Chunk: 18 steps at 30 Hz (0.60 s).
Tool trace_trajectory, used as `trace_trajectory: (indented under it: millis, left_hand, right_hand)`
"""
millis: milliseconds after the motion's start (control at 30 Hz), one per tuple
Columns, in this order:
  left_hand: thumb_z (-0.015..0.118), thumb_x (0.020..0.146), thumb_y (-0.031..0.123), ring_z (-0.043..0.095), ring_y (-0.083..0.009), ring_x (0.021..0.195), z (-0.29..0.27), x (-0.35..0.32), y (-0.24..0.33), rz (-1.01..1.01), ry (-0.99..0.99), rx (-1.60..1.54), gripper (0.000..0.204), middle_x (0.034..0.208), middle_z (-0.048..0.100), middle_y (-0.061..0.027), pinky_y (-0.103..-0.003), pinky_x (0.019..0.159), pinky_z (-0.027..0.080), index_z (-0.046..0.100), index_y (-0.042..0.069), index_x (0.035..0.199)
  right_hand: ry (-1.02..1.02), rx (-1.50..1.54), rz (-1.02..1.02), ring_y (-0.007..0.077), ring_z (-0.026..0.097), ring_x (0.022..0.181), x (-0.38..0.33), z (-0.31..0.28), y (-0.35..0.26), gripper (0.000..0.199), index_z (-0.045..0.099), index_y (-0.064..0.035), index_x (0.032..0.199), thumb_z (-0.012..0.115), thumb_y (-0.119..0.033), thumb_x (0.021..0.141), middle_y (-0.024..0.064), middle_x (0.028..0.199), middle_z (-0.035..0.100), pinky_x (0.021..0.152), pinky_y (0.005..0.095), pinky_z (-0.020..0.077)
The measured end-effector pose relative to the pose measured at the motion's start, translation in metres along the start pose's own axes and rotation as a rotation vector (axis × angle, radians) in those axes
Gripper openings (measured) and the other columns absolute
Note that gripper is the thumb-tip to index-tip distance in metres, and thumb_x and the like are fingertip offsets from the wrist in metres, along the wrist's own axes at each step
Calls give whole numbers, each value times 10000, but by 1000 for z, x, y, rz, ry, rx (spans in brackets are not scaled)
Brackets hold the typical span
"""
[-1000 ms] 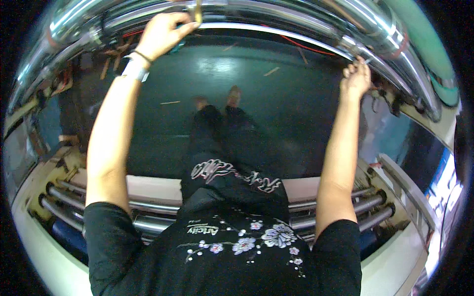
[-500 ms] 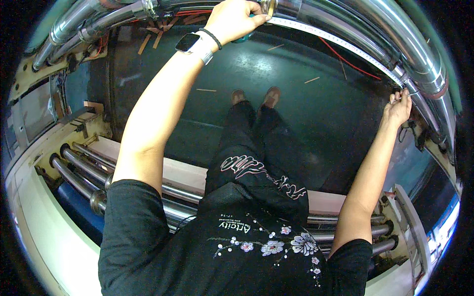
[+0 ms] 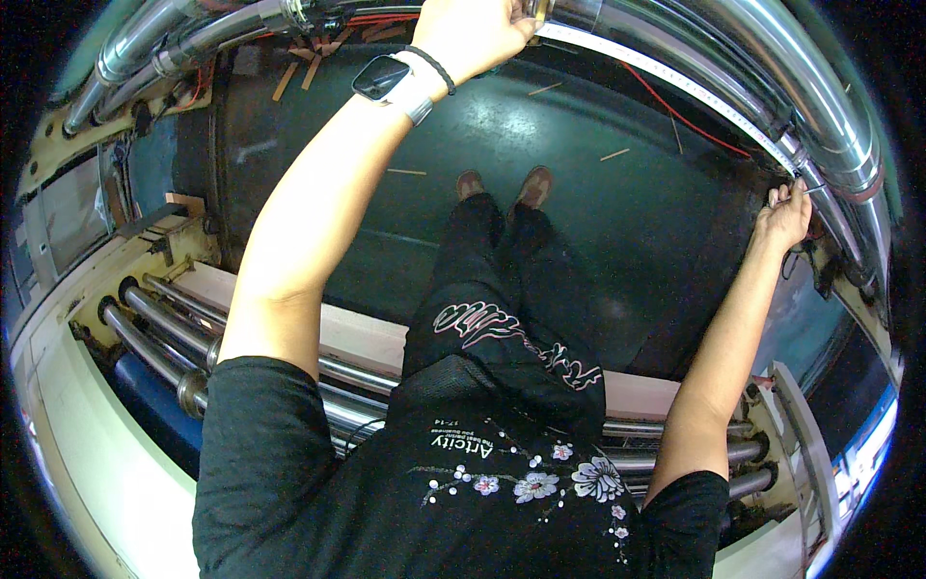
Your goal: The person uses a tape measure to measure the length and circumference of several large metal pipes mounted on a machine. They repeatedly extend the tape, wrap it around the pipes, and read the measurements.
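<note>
A white measuring tape [image 3: 681, 82] with fine markings runs stretched along a metal roller [image 3: 738, 85] at the far side. At the top edge my left hand [image 3: 482, 31] is closed on one stretch of it, thumb and fingers pressed together beside a brass-coloured part. Part of that hand is cut off by the frame, and the tape's case cannot be seen. Far to the right, my right hand [image 3: 785, 217] pinches the tape's other end against the roller, near a collar on it. A watch [image 3: 381, 77] and a dark band are on my left wrist.
Thick shiny rollers [image 3: 830, 125] curve along the far side. A red cable [image 3: 680, 106] hangs beneath the tape. Thin wooden strips [image 3: 615, 154] lie on the dark green floor [image 3: 386, 270]. Behind me are more metal rollers [image 3: 159, 314] in a pale machine frame [image 3: 87, 425].
My left hand has moved slightly right and up along the tape, and the teal piece under it has gone out of sight. My right hand stays at the tape's end.
</note>
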<state>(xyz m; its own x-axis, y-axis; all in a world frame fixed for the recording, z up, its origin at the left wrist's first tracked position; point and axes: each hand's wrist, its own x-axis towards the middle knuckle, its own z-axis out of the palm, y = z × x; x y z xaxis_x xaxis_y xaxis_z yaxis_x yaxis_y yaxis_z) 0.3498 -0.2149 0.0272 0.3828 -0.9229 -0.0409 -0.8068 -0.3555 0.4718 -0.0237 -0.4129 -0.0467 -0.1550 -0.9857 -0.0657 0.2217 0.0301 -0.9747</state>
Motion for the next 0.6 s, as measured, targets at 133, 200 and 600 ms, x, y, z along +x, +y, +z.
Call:
trace_trajectory:
  millis: [133,200,600]
  left_hand:
    - [531,753,278,583,-327,656,1,0,1,-15,26,23,277,661,590,-165,-411,618,458,623,39,648]
    - [529,752,275,583,-327,655,1,-1,1,-22,31,32,276,663,591,-164,-411,617,458,622,38,645]
    - [528,753,273,582,-323,633,3,0,0,-14,47,30,273,642,587,-164,-406,603,459,624,42,642]
  right_hand:
    - [22,-27,25,90,323,439,-8,3,-1,102,496,-12,821,579,-70,809,-5,566,392,362,216,230]
    - [18,-21,41,86,293,414,-10,0,3,123,482,-25,786,587,-86,808,-16,523,351,354,219,216]
    - [25,-4,166,85,258,408,-23,-16,15,222,488,-13,807,574,-216,831,-20,498,288,368,227,197]
